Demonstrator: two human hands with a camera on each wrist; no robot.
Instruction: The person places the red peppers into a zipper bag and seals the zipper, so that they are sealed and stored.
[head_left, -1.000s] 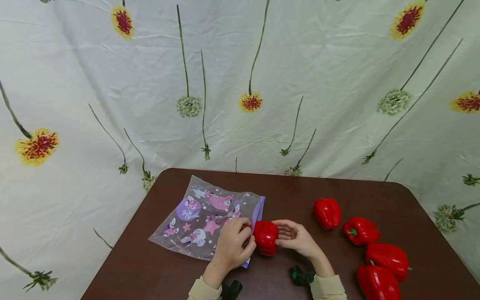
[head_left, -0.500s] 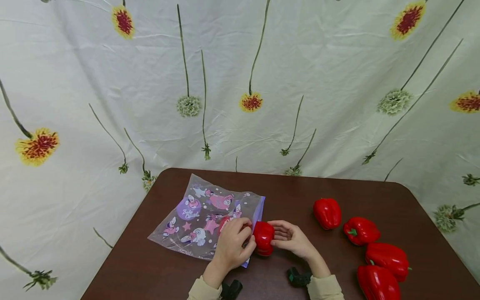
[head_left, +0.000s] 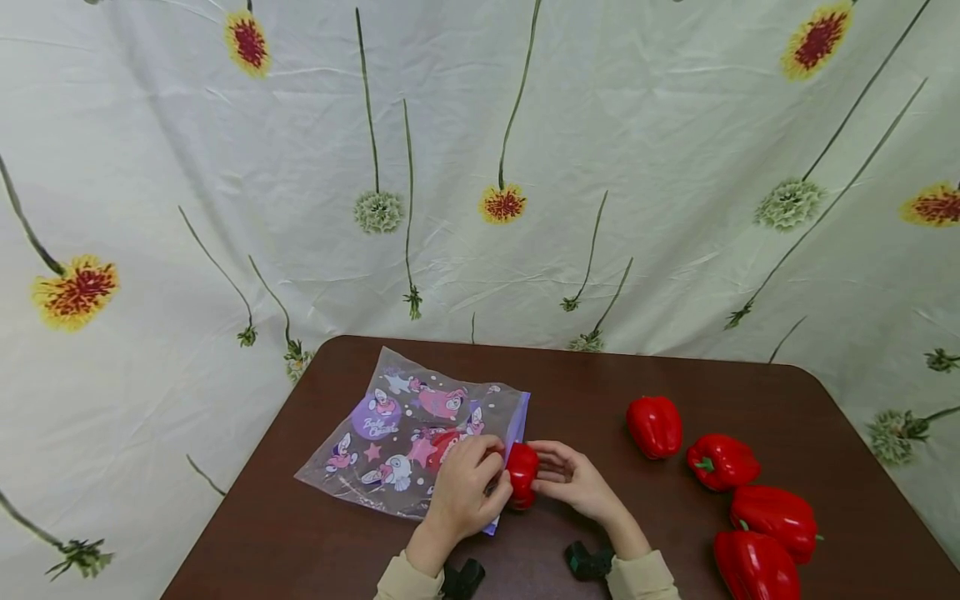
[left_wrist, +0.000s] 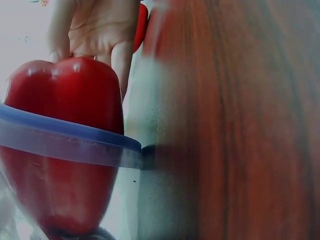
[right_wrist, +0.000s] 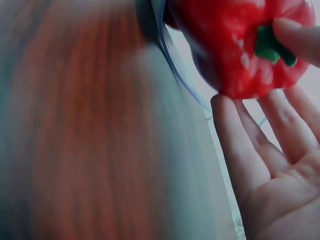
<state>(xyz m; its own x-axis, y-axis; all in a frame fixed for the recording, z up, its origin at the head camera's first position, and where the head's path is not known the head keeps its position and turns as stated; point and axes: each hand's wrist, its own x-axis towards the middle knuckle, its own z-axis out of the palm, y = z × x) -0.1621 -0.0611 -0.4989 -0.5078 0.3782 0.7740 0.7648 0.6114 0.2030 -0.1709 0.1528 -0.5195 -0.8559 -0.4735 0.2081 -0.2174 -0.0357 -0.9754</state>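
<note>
A red bell pepper [head_left: 522, 475] lies partly inside a clear zip bag [head_left: 386, 500] printed with pink and purple cartoon figures. In the left wrist view the bag's purple rim [left_wrist: 75, 132] crosses the pepper's middle. Beside the mouth of the bag, my left hand [head_left: 463, 487] pinches its edge with curled fingers. My right hand [head_left: 581, 487] is behind the pepper's outer end. Seen from the right wrist, straight fingertips press the pepper's edge while the thumb [right_wrist: 302, 42] touches it next to the green stem [right_wrist: 270, 45].
Several more red bell peppers [head_left: 776, 521] lie at the right of the dark brown table [head_left: 585, 383]. Behind the table hangs a white cloth [head_left: 465, 267] with a flower print. Black wrist devices [head_left: 587, 560] sit by both sleeves.
My right hand has moved left, pushing the pepper farther into the bag; more red shows through the film. My left hand has kept its place at the bag's edge.
</note>
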